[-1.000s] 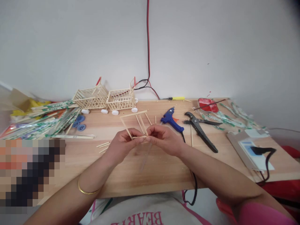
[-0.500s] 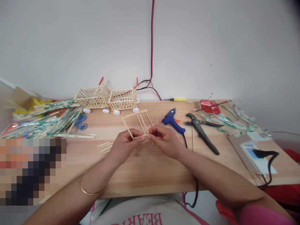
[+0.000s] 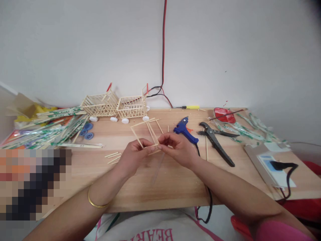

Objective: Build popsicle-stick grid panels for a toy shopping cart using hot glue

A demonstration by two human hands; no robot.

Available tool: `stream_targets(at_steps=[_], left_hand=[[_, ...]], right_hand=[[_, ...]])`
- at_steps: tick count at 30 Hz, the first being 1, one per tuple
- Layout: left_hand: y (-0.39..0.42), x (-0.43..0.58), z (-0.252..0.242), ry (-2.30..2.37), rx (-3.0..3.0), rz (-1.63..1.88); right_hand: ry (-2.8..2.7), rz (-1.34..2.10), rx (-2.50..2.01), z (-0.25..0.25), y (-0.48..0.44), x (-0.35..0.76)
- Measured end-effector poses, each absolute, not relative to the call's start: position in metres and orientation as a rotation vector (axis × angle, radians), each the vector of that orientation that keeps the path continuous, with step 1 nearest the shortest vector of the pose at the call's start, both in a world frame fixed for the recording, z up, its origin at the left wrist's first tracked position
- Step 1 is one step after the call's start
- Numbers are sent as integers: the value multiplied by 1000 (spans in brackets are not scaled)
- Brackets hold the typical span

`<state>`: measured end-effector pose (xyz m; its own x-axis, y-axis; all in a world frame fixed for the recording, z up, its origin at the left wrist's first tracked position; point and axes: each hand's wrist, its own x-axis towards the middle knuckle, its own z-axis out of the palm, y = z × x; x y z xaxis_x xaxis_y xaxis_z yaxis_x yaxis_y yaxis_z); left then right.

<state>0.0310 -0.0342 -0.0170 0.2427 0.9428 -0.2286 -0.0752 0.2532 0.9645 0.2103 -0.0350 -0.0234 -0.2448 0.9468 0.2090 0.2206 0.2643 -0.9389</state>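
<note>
Between both hands, above the middle of the wooden table, is a frame of thin wooden sticks (image 3: 138, 124). My left hand (image 3: 134, 154) pinches its near edge from the left. My right hand (image 3: 177, 149) pinches the same edge close to a corner, where an inner stick meets it. The fingers hide the exact joint. Beyond the hands lies another stick frame part (image 3: 159, 126), partly covered by the held one. A blue glue gun (image 3: 186, 130) rests right of my right hand. Several short cut sticks (image 3: 112, 157) lie beside my left hand.
Two small stick carts, a left cart (image 3: 100, 106) and a right cart (image 3: 132, 107), stand near the wall. Wrapped chopsticks (image 3: 60, 130) heap at left by blue discs (image 3: 88, 135). Black cutters (image 3: 218, 144), torn wrappers (image 3: 253, 129) and a power box (image 3: 271, 164) lie at right.
Both hands keep their pinch on the stick frame in almost the same place. The inner stick's near end has shifted slightly toward the right fingertips; the view moved a little.
</note>
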Motion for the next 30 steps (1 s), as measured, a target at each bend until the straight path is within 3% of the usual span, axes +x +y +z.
stream_targets(at_steps=[6,13,21,26,30], left_hand=[[-35,31,-26,1051,1005,869],[-36,31,-25,1035,1011,854],[-35,29,-13,1268,1428,919],[-28,27,-20,1111,1044,926],[-24,25,-20,885,749,912]], right_hand=[[-1879,558,-1028,-14,-40,209],[-1881,966,-931,-12,-31,217],[-2027,870,-877,-8,-32,218],[-1724,1053,-836,-15,-30,222],[-1441,998,-966,-21,-26,224]])
